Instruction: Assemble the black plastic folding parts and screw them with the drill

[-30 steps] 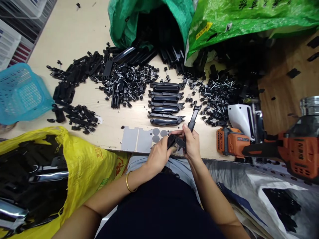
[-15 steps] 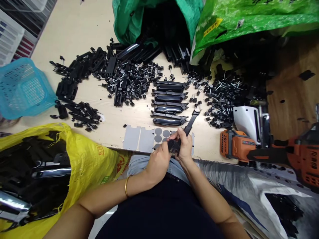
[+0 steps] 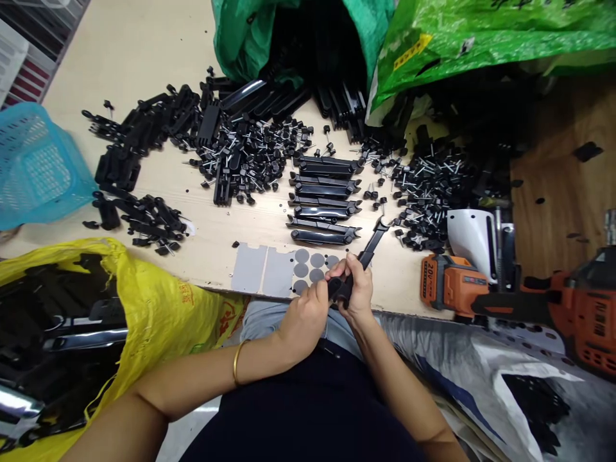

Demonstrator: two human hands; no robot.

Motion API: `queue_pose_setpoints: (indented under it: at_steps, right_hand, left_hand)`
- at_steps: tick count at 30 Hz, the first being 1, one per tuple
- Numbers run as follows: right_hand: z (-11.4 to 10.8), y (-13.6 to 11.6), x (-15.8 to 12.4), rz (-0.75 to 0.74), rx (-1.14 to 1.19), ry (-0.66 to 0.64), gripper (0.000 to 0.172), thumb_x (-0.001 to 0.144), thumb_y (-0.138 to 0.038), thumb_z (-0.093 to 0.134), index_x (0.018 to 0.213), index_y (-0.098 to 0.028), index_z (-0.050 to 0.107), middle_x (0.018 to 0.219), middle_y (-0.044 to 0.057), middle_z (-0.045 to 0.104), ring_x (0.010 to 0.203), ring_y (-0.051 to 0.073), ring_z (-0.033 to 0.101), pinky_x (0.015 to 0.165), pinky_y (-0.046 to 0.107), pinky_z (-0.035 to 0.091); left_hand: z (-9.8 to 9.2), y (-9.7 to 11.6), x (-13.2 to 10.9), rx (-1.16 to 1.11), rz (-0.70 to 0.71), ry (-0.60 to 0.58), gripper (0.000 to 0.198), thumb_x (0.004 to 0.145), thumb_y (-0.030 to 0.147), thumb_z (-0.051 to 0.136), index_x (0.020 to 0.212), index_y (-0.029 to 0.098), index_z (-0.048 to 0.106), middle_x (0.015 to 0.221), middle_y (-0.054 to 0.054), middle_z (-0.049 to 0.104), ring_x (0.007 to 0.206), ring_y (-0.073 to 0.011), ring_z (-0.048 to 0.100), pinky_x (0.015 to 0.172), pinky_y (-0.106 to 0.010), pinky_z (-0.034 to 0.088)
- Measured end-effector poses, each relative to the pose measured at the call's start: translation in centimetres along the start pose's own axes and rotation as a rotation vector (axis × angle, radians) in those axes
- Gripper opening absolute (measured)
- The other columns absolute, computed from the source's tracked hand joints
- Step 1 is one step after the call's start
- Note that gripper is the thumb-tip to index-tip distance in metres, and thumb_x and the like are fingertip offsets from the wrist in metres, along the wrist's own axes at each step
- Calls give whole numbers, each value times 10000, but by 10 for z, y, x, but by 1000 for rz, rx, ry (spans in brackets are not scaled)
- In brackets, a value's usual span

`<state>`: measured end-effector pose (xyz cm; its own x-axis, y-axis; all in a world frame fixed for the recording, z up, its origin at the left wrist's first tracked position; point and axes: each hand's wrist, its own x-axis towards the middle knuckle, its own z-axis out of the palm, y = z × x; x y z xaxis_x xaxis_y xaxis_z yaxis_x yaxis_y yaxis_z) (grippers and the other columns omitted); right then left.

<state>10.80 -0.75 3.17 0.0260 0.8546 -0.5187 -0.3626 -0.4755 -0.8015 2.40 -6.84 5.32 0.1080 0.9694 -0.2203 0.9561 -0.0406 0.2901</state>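
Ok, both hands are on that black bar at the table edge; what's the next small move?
Probably lay the black bar beside the row of finished bars. Left hand and right hand both hold its near end, seemingly pressing a small piece on.

Both bare arms reach forward and meet just at the near edge of the bench, with the elbows bent out to the sides. The left hand (image 3: 304, 316) is curled closed, thumb on top, and it wears a thin gold bangle on its wrist. The right hand (image 3: 357, 290) is curled closed too, its fingers touching the left hand's fingers.
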Motion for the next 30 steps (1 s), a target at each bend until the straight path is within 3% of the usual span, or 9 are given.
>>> queue_pose_setpoints:
  at_steps: [6,9,11,15,17,21,23,26,30]
  right_hand:
    - [2,12,4,-125,97,164,396,763,-534,571,548,-245,405,533,-33,532,526,148,565,593,316,507]
    - [-12,14,9,-157,43,218,389,760,-579,559,590,-239,479,597,-15,593,583,154,595,620,306,512]
    - [-36,7,10,-39,-84,131,405,732,-615,576,631,-226,529,606,-1,619,577,163,603,585,302,504]
    - [-91,-30,7,384,-638,-312,469,675,-645,618,594,-188,550,527,26,604,445,166,560,463,295,446]
    - [-103,-54,15,215,-932,-303,446,743,-612,561,604,-188,552,553,34,607,472,160,559,506,296,447]
    - [-79,-88,71,-422,-1456,73,236,866,-401,432,782,-210,543,819,86,642,806,218,594,782,363,445]
    - [-57,-95,111,-505,-1536,144,183,862,-326,408,910,-201,533,1029,145,602,1025,275,530,886,423,399]
    - [-32,-99,156,-501,-1589,105,184,819,-235,405,936,-171,531,1097,200,552,1089,326,492,900,481,381]
    - [-37,-106,157,-587,-1394,53,176,778,-250,451,921,-219,548,946,115,575,1020,317,535,906,546,387]
  left_hand:
    - [-7,-5,18,1,60,-167,143,876,80,482,1011,125,497,854,-82,633,797,-221,665,596,-280,512]
    - [-6,-13,36,-27,144,-215,162,886,96,481,1041,144,479,895,-77,621,823,-218,646,622,-291,498]
    - [-3,-22,49,-5,221,-192,151,883,96,489,1021,157,480,919,-77,603,870,-219,618,631,-288,482]
    - [10,-39,69,112,423,-61,142,874,61,468,974,155,506,1003,-96,564,951,-220,552,704,-301,448]
    - [17,-45,76,168,544,-5,181,892,44,402,980,151,519,987,-89,560,913,-203,536,734,-307,416]
    - [20,-48,84,227,673,60,288,919,43,309,1082,163,514,925,-63,563,863,-187,525,727,-303,372]
    - [17,-48,82,216,669,79,297,922,56,321,1128,164,506,940,-64,570,883,-193,528,740,-309,375]
    - [12,-53,72,109,629,131,292,914,119,420,1196,165,482,1058,-78,569,962,-206,522,797,-324,403]
    - [6,-85,66,-99,369,315,276,903,113,429,1165,146,509,1053,-78,578,981,-181,524,834,-300,442]
